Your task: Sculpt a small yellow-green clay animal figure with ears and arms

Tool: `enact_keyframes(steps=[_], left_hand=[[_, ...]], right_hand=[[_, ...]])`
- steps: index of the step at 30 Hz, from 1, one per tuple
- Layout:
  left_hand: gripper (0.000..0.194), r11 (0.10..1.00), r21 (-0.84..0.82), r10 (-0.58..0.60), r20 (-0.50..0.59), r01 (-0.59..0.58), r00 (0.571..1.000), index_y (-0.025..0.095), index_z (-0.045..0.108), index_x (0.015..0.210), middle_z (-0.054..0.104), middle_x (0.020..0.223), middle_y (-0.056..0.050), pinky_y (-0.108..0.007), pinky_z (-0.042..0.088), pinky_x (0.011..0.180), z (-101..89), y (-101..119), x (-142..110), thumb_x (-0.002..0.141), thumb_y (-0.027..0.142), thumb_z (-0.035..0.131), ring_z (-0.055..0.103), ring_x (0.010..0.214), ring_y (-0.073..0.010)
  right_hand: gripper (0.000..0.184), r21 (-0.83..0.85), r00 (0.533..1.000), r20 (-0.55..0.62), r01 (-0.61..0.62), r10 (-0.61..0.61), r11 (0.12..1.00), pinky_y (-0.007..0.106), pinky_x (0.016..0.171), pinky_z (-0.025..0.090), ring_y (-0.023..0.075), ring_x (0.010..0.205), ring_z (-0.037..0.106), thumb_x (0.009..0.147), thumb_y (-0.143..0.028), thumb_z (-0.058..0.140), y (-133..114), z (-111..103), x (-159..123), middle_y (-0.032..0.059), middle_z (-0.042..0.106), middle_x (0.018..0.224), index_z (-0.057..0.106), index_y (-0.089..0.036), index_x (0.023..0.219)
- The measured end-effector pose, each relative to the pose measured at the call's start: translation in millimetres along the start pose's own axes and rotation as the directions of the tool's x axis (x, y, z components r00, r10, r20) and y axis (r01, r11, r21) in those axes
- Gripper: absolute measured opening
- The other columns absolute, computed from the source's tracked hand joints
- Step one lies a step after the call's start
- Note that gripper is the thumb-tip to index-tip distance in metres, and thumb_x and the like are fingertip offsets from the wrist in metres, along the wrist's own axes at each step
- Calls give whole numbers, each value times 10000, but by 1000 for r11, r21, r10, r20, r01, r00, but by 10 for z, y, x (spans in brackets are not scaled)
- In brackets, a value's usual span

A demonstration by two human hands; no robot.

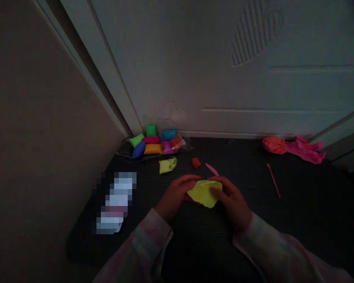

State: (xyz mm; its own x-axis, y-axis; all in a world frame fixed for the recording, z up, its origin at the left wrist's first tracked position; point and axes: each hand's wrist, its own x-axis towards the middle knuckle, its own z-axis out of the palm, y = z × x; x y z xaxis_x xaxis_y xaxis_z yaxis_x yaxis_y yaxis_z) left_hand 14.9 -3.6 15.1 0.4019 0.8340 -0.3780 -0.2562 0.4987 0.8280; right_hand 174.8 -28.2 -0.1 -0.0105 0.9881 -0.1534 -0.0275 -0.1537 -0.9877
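Observation:
A flattened lump of yellow clay [204, 192] sits between both my hands, low over the dark floor. My left hand [177, 194] curls around its left edge. My right hand [231, 200] grips its right side, thumb pressed on top. Both hands are closed on the clay. Just beyond lie a small red clay piece [196, 162] and a short pink tool [212, 169].
Several coloured clay packets [155, 142] lie in a clear wrapper by the door. An opened yellow packet [167, 165] is in front of them. A thin pink stick [273, 181] and crumpled orange and pink wrappers [295, 148] lie right. A blurred object [115, 203] sits left.

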Motion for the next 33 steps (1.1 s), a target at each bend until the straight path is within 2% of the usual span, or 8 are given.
enact_keyframes(steps=[5, 8, 12, 17, 21, 25, 29, 33], left_hand=[[358, 997, -45, -64, 50, 66, 997, 210, 577, 981, 607, 957, -29, -286, 421, 764, -11, 14, -24, 628, 193, 638, 563, 834, -147], [351, 998, -15, -65, 50, 66, 997, 217, 588, 965, 608, 967, -18, -275, 402, 785, -21, 4, -31, 622, 169, 644, 553, 859, -143], [332, 996, 72, -62, 72, 56, 996, 226, 595, 956, 609, 926, -4, -255, 403, 761, -33, 0, -45, 633, 157, 632, 550, 831, -128], [296, 985, 171, -1, 58, -9, 998, 217, 608, 933, 614, 950, -8, -256, 406, 787, -11, 23, -66, 639, 185, 627, 547, 882, -145], [318, 943, 332, 46, -54, -26, 997, 215, 617, 924, 625, 934, -15, -264, 423, 757, 44, 33, -63, 609, 241, 653, 561, 850, -155], [218, 842, 532, 169, -91, -96, 981, 199, 662, 828, 651, 847, -20, -253, 424, 724, 70, 44, -54, 626, 276, 632, 572, 791, -154], [181, 864, 499, 153, -138, -64, 979, 185, 675, 766, 667, 758, -11, -233, 433, 639, 61, 60, -44, 610, 271, 642, 580, 694, -140], [163, 918, 389, 147, -173, -70, 974, 159, 666, 708, 657, 686, -8, -222, 432, 588, 40, 42, -12, 574, 250, 671, 569, 624, -122]], right_hand=[[255, 229, 994, 91, -75, 55, 971, 318, 693, 464, 206, 820, 580, 661, -231, 533, -8, -96, -60, 34, 624, 908, 593, -241, 909], [274, 271, 990, 140, -59, 21, 961, 320, 699, 465, 216, 851, 574, 688, -305, 496, -33, -134, -70, 43, 617, 941, 596, -237, 934], [276, 82, 998, 64, 15, -20, 997, 292, 724, 460, 191, 881, 562, 720, -397, 509, -96, -105, -84, 31, 604, 960, 581, -255, 945], [251, -272, 997, 59, 65, -51, 960, 286, 709, 461, 163, 790, 571, 669, -335, 614, -133, -33, -74, 20, 611, 888, 584, -239, 899], [223, -316, 994, 74, 103, -84, 943, 278, 695, 459, 155, 779, 577, 681, -329, 603, -107, -16, -35, 13, 621, 877, 596, -232, 882], [179, -270, 997, 69, 61, -44, 961, 269, 669, 460, 143, 727, 586, 684, -325, 594, -116, -3, -7, 7, 642, 798, 620, -207, 815], [171, -174, 996, 65, -43, 55, 984, 252, 616, 456, 130, 669, 581, 647, -308, 623, -156, 1, 24, -3, 646, 734, 632, -197, 777], [214, 32, 985, 90, -153, 150, 988, 254, 589, 456, 121, 607, 571, 577, -298, 676, -144, -2, 76, -16, 630, 680, 618, -196, 756]])
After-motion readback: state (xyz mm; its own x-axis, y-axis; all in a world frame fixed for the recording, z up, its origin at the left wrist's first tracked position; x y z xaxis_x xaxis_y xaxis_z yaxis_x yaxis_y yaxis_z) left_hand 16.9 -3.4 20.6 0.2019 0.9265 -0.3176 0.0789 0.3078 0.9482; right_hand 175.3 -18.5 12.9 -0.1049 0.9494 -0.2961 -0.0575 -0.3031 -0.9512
